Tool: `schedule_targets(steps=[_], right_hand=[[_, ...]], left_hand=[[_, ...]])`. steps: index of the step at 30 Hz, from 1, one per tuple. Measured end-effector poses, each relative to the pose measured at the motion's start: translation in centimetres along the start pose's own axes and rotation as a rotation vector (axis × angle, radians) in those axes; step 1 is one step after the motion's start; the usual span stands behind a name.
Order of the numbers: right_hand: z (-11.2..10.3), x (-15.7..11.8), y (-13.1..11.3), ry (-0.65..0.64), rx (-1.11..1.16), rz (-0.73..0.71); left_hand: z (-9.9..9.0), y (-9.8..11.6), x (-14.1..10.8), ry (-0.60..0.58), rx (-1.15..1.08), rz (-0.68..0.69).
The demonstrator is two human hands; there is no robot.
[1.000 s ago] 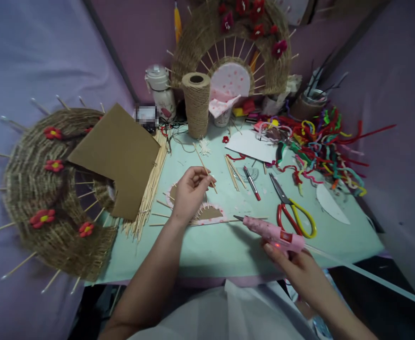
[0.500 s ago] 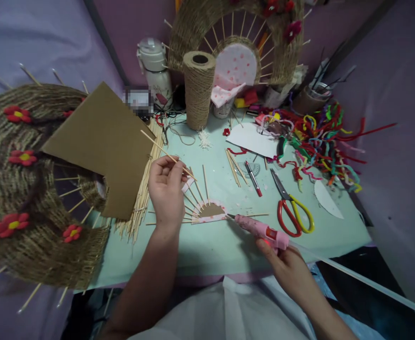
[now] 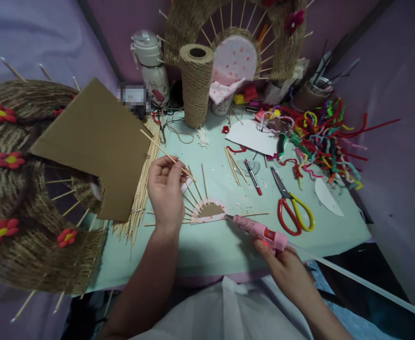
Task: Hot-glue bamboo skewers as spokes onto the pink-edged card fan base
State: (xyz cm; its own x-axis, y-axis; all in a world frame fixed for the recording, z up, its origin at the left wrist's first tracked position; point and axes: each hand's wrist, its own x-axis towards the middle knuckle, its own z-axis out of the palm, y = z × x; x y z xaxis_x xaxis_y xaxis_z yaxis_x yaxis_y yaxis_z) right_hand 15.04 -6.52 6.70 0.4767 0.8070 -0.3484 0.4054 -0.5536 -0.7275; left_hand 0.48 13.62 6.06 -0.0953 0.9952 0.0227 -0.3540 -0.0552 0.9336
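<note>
A thin wooden stick point(image 3: 156, 144) is pinched between the thumb and fingers of my left hand point(image 3: 166, 189), held slanting above the table. My right hand point(image 3: 287, 264) is wrapped round a pink glue gun point(image 3: 251, 227), from which a long clear glue stick trails to the right. The gun's nozzle is at the right end of a small cardboard half-disc point(image 3: 210, 210) with a pink-spotted border. Several sticks fan out from the half-disc to the left and upward, and one points right. My left hand hides part of the fan.
Scissors point(image 3: 292, 208), a red pen point(image 3: 253, 177) and loose sticks lie right of centre. Colourful pipe cleaners point(image 3: 320, 137) heap at the back right. A twine spool point(image 3: 196, 85) and bottle point(image 3: 152, 66) stand behind. Brown cardboard point(image 3: 90, 146) covers part of a woven fan point(image 3: 23, 189) at left.
The view has shifted slightly, so the woven fan and cardboard appear a little farther left. Both hands keep their holds, and the glue gun's nozzle stays near the half-disc's right end.
</note>
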Motion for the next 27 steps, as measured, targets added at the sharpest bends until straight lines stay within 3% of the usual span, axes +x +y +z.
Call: schedule_targets(steps=[15, 27], right_hand=[[0.5, 0.7, 0.2, -0.031, -0.014, -0.034], [1.6, 2.6, -1.0, -0.059, -0.022, -0.087]], left_hand=[[-0.1, -0.8, 0.2, -0.044, 0.086, -0.014], [-0.3, -1.5, 0.0, -0.284, 0.431, -0.154]])
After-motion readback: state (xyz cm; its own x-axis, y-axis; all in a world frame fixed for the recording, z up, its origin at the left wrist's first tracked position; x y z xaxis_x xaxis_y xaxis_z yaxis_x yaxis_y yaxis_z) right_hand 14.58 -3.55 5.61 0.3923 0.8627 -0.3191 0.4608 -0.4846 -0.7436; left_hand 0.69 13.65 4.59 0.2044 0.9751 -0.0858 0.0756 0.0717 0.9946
